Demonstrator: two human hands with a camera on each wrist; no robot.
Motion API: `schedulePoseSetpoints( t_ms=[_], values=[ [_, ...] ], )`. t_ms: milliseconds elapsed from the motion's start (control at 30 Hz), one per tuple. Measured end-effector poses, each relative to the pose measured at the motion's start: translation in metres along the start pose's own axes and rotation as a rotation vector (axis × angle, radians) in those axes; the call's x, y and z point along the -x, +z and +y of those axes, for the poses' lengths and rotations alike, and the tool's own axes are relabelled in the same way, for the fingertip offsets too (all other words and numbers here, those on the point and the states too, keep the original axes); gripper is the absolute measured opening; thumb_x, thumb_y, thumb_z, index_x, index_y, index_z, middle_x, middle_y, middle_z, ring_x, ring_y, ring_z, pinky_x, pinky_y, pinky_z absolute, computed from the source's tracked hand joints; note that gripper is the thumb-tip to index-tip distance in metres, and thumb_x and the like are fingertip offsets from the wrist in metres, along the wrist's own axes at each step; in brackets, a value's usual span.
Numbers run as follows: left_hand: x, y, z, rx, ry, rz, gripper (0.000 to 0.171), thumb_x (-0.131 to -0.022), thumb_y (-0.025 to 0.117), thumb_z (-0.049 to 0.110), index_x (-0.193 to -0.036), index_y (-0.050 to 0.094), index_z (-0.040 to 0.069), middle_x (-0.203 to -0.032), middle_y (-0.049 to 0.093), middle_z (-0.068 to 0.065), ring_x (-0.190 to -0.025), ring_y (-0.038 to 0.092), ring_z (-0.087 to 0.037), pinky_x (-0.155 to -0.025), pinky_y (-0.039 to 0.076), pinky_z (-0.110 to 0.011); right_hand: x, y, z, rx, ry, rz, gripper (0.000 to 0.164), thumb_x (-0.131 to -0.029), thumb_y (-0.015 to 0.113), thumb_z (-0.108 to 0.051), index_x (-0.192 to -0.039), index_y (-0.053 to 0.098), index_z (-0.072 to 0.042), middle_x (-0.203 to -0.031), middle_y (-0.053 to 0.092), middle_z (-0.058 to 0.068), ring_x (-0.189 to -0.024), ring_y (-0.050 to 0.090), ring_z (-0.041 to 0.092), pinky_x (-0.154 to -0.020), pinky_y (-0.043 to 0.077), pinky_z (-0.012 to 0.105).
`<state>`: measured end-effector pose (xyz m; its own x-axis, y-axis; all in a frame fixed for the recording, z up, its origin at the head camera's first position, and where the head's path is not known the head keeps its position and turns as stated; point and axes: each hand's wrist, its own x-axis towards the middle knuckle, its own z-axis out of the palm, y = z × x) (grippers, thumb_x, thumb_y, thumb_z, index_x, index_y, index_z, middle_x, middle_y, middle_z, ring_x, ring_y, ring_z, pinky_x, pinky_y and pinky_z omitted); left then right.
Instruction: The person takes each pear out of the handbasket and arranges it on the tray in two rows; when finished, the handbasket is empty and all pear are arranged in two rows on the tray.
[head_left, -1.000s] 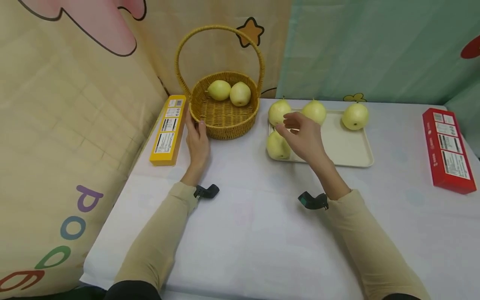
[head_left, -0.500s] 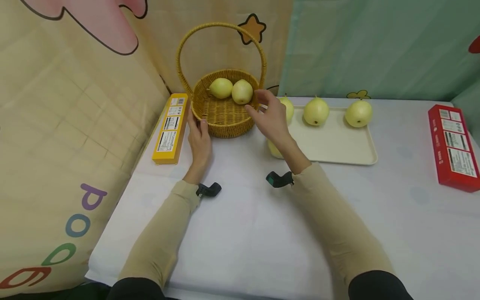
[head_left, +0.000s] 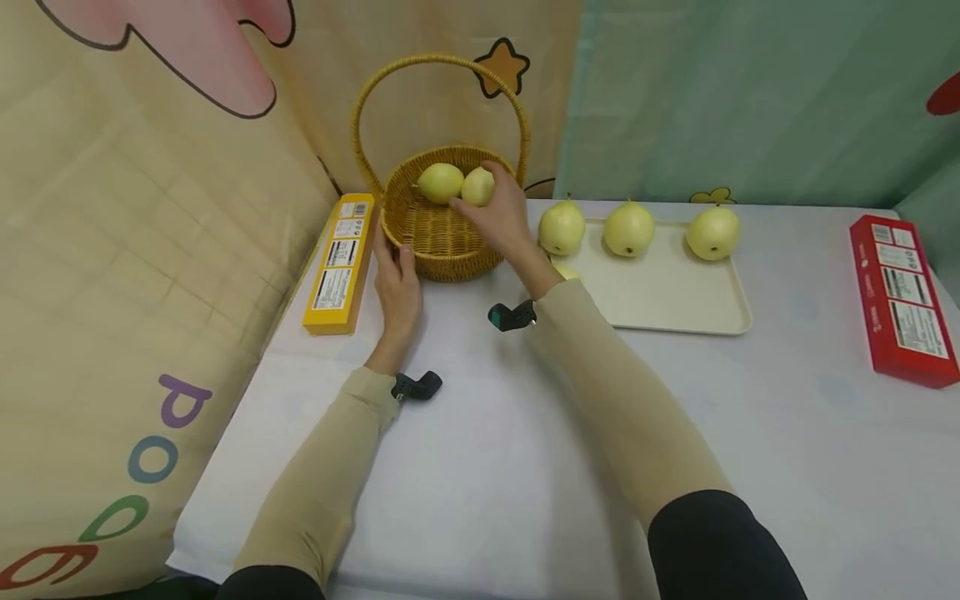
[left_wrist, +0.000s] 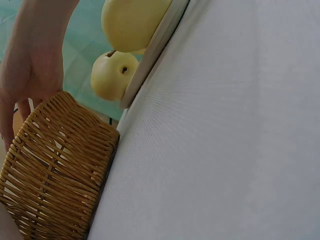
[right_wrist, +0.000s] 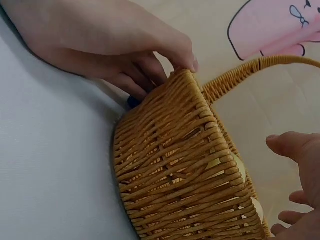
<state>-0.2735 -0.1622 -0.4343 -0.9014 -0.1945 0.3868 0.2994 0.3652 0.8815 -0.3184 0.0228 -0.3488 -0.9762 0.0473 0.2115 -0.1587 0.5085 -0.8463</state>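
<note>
A wicker basket [head_left: 450, 267] with a tall arched handle stands at the back of the table, two yellow-green pears inside. My left hand [head_left: 399, 292] grips its near left side; in the right wrist view the left thumb [right_wrist: 187, 57] lies at the rim and the fingers bend against the outer wall. My right hand [head_left: 501, 215] is over the basket's right side, thumb and fingers apart, beside the right-hand pear [head_left: 477, 187] and partly covering it. The other pear [head_left: 439, 182] lies left of it. The right wrist view shows the right hand [right_wrist: 302, 180] spread above the rim.
Right of the basket lies a cream tray [head_left: 675, 304] with several pears; one pear [head_left: 564, 271] is mostly hidden by the right sleeve. A yellow box [head_left: 337, 271] stands close left of the basket. A red box [head_left: 903, 300] lies far right. Curtains border the table's back and left.
My right hand has moved left from over the tray, past the basket's right rim, to above the pears inside. My left hand stays at the basket.
</note>
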Motion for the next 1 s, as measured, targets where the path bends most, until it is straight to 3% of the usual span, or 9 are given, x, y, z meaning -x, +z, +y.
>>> schedulePoseSetpoints(
  t_ms=[267,500,700,1000],
  values=[
    [0.003,0.002,-0.001,0.001,0.002,-0.002,0.061,-0.115,0.038,0.031,-0.17,0.016,0.019,-0.175,0.027,-0.002,-0.158,0.029,-0.011,-0.128,0.025,-0.026,-0.023,0.003,0.003,0.071,0.079,-0.05,0.086,-0.094,0.078,-0.035,-0.162,0.035,-0.005,-0.16,0.048,0.014,-0.148,0.043,0.032,-0.122,0.038,0.042],
    [0.01,-0.002,-0.002,-0.001,-0.015,0.004,0.06,-0.115,0.04,0.029,-0.17,0.017,0.018,-0.174,0.029,-0.004,-0.157,0.031,-0.013,-0.128,0.027,-0.027,-0.031,0.013,0.008,-0.047,0.17,-0.065,0.08,-0.094,0.08,-0.025,-0.161,0.04,-0.006,-0.158,0.05,0.015,-0.145,0.045,0.034,-0.118,0.043,0.041],
    [0.008,0.005,0.001,0.025,0.003,-0.013,0.062,-0.114,0.039,0.031,-0.17,0.017,0.015,-0.174,0.028,-0.006,-0.158,0.031,-0.015,-0.128,0.027,-0.028,-0.037,0.011,0.011,-0.024,0.176,-0.063,0.077,-0.092,0.08,-0.019,-0.159,0.043,-0.006,-0.157,0.051,0.014,-0.146,0.041,0.035,-0.119,0.04,0.041],
    [0.012,0.005,0.007,-0.004,-0.033,-0.011,0.062,-0.115,0.04,0.031,-0.17,0.017,0.015,-0.174,0.028,-0.006,-0.157,0.033,-0.017,-0.128,0.029,-0.03,-0.036,0.013,0.014,-0.057,0.213,-0.122,0.076,-0.09,0.083,-0.011,-0.156,0.047,-0.006,-0.156,0.05,0.016,-0.145,0.039,0.036,-0.116,0.044,0.043]
  ],
)
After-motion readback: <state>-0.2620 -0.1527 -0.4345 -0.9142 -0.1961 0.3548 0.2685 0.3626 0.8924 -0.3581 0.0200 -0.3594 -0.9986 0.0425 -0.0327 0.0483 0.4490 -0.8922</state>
